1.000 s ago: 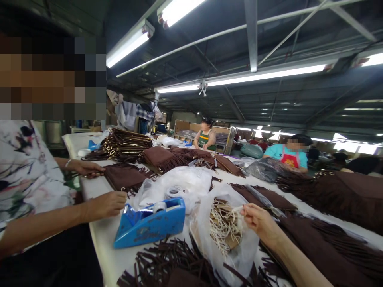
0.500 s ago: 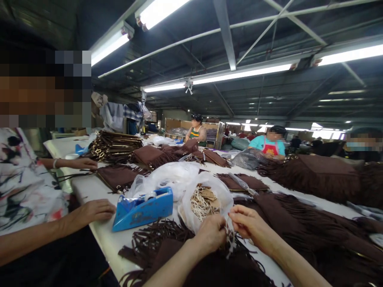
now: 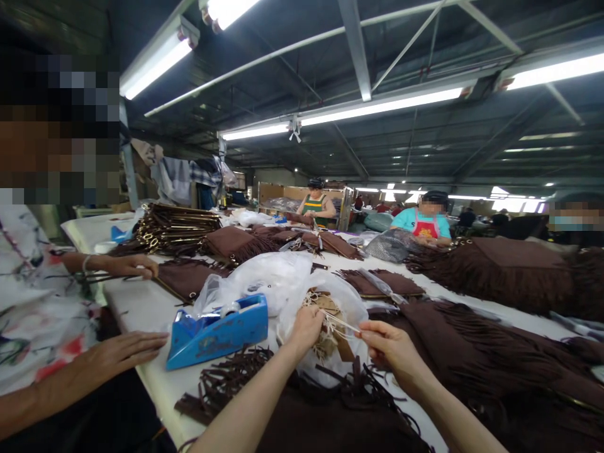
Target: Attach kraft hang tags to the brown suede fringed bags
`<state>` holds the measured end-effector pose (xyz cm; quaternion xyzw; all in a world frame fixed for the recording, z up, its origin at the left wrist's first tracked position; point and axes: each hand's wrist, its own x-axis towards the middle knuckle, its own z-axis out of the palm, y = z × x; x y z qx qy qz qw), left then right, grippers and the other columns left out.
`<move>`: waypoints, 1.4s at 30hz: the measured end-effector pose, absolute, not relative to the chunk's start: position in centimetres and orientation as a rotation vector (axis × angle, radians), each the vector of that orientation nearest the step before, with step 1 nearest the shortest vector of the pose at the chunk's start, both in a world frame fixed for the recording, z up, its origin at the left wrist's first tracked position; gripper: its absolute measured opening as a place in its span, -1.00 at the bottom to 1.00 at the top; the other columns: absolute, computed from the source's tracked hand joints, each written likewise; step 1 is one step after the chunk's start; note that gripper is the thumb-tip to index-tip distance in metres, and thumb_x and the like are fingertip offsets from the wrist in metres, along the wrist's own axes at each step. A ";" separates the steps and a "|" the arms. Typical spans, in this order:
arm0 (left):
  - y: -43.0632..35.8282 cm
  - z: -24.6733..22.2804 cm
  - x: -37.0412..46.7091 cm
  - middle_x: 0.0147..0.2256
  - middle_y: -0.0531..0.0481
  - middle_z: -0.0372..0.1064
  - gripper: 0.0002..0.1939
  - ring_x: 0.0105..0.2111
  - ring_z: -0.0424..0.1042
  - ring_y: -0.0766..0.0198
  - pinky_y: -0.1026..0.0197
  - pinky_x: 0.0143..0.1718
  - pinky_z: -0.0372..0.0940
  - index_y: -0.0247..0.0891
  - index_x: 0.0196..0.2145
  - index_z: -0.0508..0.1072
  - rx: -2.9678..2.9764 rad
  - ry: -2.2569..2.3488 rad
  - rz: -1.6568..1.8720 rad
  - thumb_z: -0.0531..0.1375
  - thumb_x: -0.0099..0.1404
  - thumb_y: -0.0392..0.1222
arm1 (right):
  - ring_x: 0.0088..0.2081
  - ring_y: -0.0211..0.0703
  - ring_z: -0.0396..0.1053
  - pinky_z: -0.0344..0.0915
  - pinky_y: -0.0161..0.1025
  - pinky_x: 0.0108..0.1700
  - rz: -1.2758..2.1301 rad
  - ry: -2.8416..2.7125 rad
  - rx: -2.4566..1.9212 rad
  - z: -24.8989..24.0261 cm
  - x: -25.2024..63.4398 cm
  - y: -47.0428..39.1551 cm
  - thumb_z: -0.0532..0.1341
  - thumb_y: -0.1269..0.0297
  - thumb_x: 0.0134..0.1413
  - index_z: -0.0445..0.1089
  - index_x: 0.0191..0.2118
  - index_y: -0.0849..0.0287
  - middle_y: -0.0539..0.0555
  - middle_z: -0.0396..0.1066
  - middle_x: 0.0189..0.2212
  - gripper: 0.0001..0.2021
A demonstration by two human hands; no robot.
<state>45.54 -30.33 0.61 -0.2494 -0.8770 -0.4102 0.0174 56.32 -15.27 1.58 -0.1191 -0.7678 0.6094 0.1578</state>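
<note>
The left hand [image 3: 306, 328] and right hand [image 3: 387, 343] are closed on a thin cream string [image 3: 340, 323] being drawn from the clear plastic bag of corded paper tags [image 3: 352, 308] at frame centre, nothing yet attached to the brown fringed suede piece [image 3: 325, 418] below.

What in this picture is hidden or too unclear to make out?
Head view, the only one:
- Tags in the plastic bag: any print is too small, and the left hand covers part.
- String pinched by the right hand: its far end is lost in the bag.
- Tape dispenser: the roll is mostly hidden by its blue body.
- Fringed brown piece: cut off by the bottom edge.
</note>
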 end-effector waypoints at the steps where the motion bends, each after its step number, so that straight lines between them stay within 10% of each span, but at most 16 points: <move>1: -30.3 0.3 45.5 -0.55 0.03 0.28 -0.71 -0.44 0.29 0.29 0.29 -0.39 0.14 -0.28 -0.58 0.30 -0.777 -2.727 -1.247 -0.09 0.22 -0.28 | -0.73 -0.33 0.13 0.00 -0.36 -0.67 1.670 -2.215 -0.356 1.2 56.1 -15.1 0.21 0.10 -0.30 0.41 -0.41 0.20 -0.11 0.24 -0.77 -0.71; 14: -30.5 -0.8 44.6 -0.40 -0.04 0.34 -0.82 -0.35 0.30 0.26 0.26 -0.30 0.16 -0.29 -0.43 0.36 -0.935 -2.707 -0.949 -0.01 0.21 -0.24 | -0.32 0.01 0.39 0.21 -0.07 -0.15 1.124 -2.146 -0.302 3.3 55.7 -13.8 0.17 0.14 -0.19 0.46 -0.38 0.08 0.07 0.51 -0.39 -0.78; 21: -31.1 -0.3 45.2 -0.29 -0.17 0.40 -0.79 -0.16 0.31 0.04 0.04 -0.13 0.17 -0.30 -0.35 0.42 -1.044 -2.778 -0.722 0.03 0.08 -0.35 | -0.44 -0.14 0.38 0.33 -0.14 -0.30 1.471 -1.848 -0.304 5.9 56.2 -13.6 0.24 0.10 -0.24 0.39 -0.33 0.17 0.03 0.44 -0.48 -0.69; 27: -30.6 3.5 49.8 0.13 -0.14 0.11 -0.41 0.17 -0.11 -0.13 -0.23 0.13 -0.26 -0.21 0.02 0.28 -1.243 -2.582 -0.736 0.11 -0.04 -0.37 | -0.53 -0.26 0.37 0.29 -0.32 -0.49 1.740 -1.771 -0.272 7.0 58.4 -14.4 0.34 0.17 -0.32 0.41 -0.36 0.20 0.00 0.45 -0.53 -0.69; 31: -29.0 5.2 53.1 -0.19 0.00 0.38 -0.55 -0.15 0.30 0.20 0.17 -0.09 0.17 -0.25 -0.13 0.41 -1.557 -2.510 -1.677 0.03 -0.01 -0.38 | -0.55 -0.28 0.35 0.28 -0.33 -0.51 1.844 -1.757 -0.247 6.5 60.0 -15.1 0.36 0.20 -0.31 0.41 -0.36 0.22 0.02 0.46 -0.54 -0.70; 35: -27.8 4.6 54.8 -0.49 0.06 0.35 -0.80 -0.43 0.28 0.36 0.31 -0.32 0.17 -0.37 -0.45 0.47 -1.554 -2.389 -2.487 0.12 -0.11 -0.34 | -0.59 -0.27 0.32 0.26 -0.31 -0.55 1.931 -1.725 -0.258 6.0 61.7 -15.6 0.35 0.21 -0.29 0.41 -0.36 0.21 -0.01 0.44 -0.57 -0.71; 42: -27.8 3.9 55.8 -0.65 0.11 0.27 -0.81 -0.66 0.13 0.45 0.34 -0.59 0.02 -0.36 -0.55 0.45 -1.332 -2.642 -2.331 0.19 -0.08 -0.15 | -0.66 -0.41 0.20 0.12 -0.40 -0.60 1.990 -1.616 -0.331 5.8 64.6 -15.4 0.38 0.25 -0.39 0.44 -0.43 0.23 0.01 0.46 -0.58 -0.72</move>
